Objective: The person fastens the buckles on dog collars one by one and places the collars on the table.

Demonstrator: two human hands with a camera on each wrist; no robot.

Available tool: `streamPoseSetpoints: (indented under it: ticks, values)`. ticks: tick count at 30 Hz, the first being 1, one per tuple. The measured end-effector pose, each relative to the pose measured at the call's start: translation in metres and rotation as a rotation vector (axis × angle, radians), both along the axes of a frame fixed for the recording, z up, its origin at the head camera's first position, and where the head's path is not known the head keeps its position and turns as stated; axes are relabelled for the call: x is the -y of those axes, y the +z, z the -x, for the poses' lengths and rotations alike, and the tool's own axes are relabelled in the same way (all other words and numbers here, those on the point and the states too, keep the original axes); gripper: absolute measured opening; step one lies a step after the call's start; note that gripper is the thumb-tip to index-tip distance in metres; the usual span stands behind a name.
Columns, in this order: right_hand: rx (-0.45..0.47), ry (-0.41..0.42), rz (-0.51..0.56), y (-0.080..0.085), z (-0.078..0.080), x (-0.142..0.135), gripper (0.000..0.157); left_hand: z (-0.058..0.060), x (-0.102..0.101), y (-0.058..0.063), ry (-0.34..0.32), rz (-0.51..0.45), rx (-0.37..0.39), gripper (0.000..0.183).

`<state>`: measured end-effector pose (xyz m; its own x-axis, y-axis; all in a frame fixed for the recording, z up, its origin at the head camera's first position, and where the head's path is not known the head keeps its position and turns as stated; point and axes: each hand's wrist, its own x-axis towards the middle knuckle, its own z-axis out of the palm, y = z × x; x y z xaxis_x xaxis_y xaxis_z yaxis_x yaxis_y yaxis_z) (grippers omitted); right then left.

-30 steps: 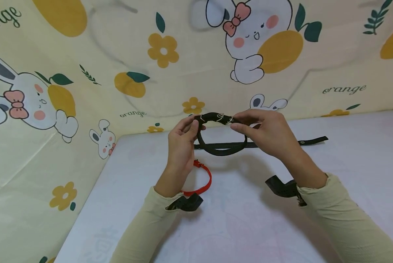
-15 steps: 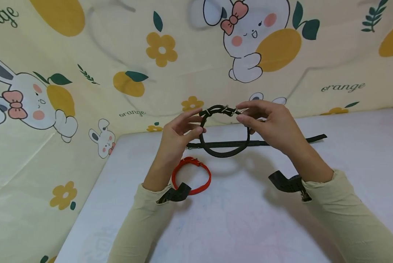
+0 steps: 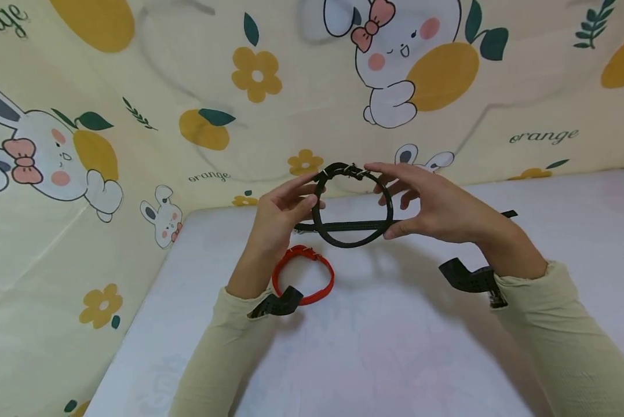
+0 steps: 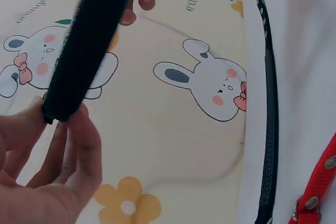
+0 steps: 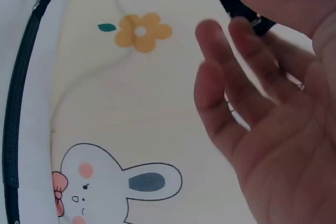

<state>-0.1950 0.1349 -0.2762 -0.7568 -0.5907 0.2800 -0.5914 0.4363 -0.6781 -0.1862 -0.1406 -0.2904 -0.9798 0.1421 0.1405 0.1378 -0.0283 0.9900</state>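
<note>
A black collar (image 3: 350,245), buckled into a ring, is held up above the table between both hands. My left hand (image 3: 277,223) pinches its left side between thumb and fingers; the left wrist view shows the black band (image 4: 89,45) edge-on in that pinch. Around the right side, my right hand (image 3: 431,200) has its thumb at the lower right edge and its index finger at the top by the metal buckle. Its other fingers are loosely bent in the right wrist view. A red collar (image 3: 320,296), also closed into a ring, lies beside my left wrist.
A long black strap (image 3: 353,226) lies straight across the table behind the held ring, partly hidden by my right hand. The white tabletop (image 3: 385,353) meets a patterned cloth backdrop (image 3: 270,133) at its back and left edges.
My right hand has shifted from pinching near the buckle to spreading around the ring's right side, its thumb lower. The ring has turned to face the head view more fully.
</note>
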Motion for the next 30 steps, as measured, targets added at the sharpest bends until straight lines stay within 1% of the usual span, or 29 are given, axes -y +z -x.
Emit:
streamPoseSetpoints:
  ticks: [2,4,6,8,9,10,11,13,15,17,21,24,27,28,30]
  values:
    - [0.018,-0.038,0.005,0.000,0.001,0.000,0.097,0.001,0.002,0.002,-0.018,0.037,0.003,0.041]
    - [0.042,-0.068,0.008,-0.001,0.002,-0.001,0.094,0.001,0.005,0.003,-0.067,0.087,0.015,0.044]
    - [0.066,-0.082,0.004,-0.004,0.002,-0.002,0.091,0.000,0.011,0.003,-0.166,0.153,0.004,0.056]
    - [0.089,-0.083,-0.003,-0.007,0.003,-0.003,0.089,-0.002,0.016,0.001,-0.263,0.246,-0.036,0.071]
    - [0.096,-0.079,-0.009,-0.009,0.003,-0.004,0.089,-0.003,0.018,-0.001,-0.300,0.282,-0.059,0.077]
    - [0.101,-0.075,-0.019,-0.011,0.003,-0.004,0.088,-0.003,0.020,-0.004,-0.323,0.317,-0.084,0.082]
    - [0.105,-0.069,-0.031,-0.013,0.003,-0.005,0.088,-0.004,0.020,-0.007,-0.333,0.341,-0.102,0.086]
    - [0.118,-0.053,-0.058,-0.016,0.002,-0.006,0.089,-0.004,0.020,-0.013,-0.311,0.383,-0.116,0.087]
    - [0.126,-0.040,-0.079,-0.019,0.000,-0.008,0.091,-0.004,0.019,-0.018,-0.280,0.396,-0.095,0.084]
    - [0.138,-0.024,-0.093,-0.023,-0.001,-0.010,0.092,-0.005,0.017,-0.022,-0.267,0.414,-0.075,0.083]
    - [0.159,-0.010,-0.127,-0.035,-0.004,-0.014,0.091,-0.007,0.012,-0.030,-0.277,0.497,-0.054,0.083]
    - [0.180,-0.021,-0.185,-0.048,-0.007,-0.016,0.090,-0.008,0.007,-0.038,-0.290,0.639,-0.067,0.085]
    - [0.186,-0.038,-0.256,-0.061,-0.009,-0.017,0.089,-0.007,0.001,-0.047,-0.298,0.812,-0.104,0.087]
    - [0.183,-0.040,-0.276,-0.065,-0.009,-0.018,0.089,-0.007,-0.001,-0.049,-0.300,0.868,-0.119,0.087]
    - [0.158,-0.041,-0.321,-0.071,-0.009,-0.017,0.089,-0.006,-0.005,-0.054,-0.308,0.947,-0.145,0.086]
